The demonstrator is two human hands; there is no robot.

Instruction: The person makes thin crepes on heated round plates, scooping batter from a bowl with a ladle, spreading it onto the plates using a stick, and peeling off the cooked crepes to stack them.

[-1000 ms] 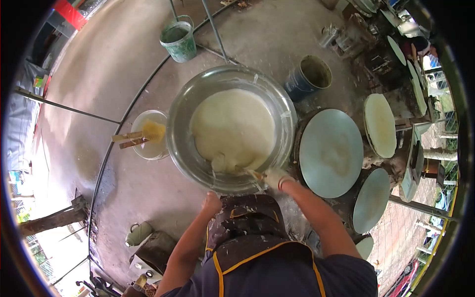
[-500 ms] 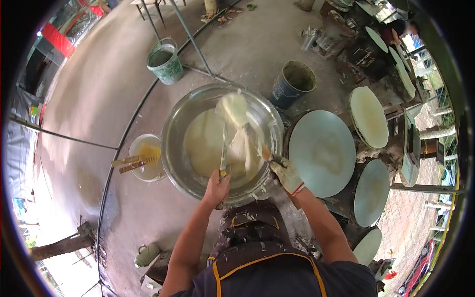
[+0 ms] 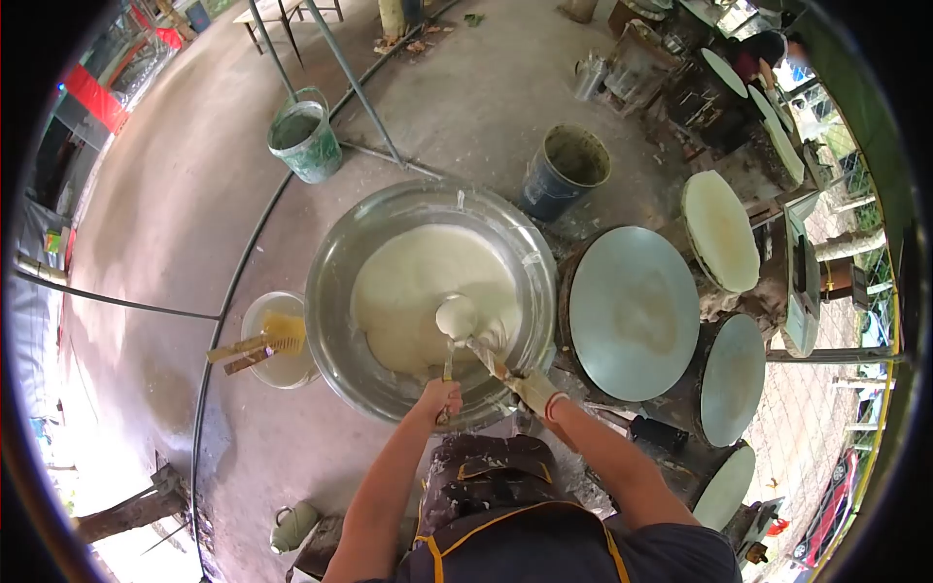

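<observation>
A wide metal basin (image 3: 335,342) holds pale batter (image 3: 418,277). My right hand (image 3: 534,392), in a whitish glove with a red cuff, is closed around the handle of a ladle (image 3: 457,316), whose batter-coated bowl is over the middle of the batter. Bare, my left hand (image 3: 441,400) grips a thin scraper (image 3: 448,364) at the basin's near rim, its blade pointing up toward the ladle's bowl. Right of the basin lies a large round griddle (image 3: 622,311) with a faint brown patch on its surface.
A white tub (image 3: 290,374) with wooden-handled brushes stands left of the basin. Behind are a green bucket (image 3: 316,155) and a dark blue bucket (image 3: 554,189). More round plates (image 3: 734,379) line the right side. Another person (image 3: 763,53) bends at the far upper right.
The ladle, raised over the basin half a second ago, is now lower at the batter. My left hand, empty at the near rim one second ago, has since taken the scraper. The view has shifted.
</observation>
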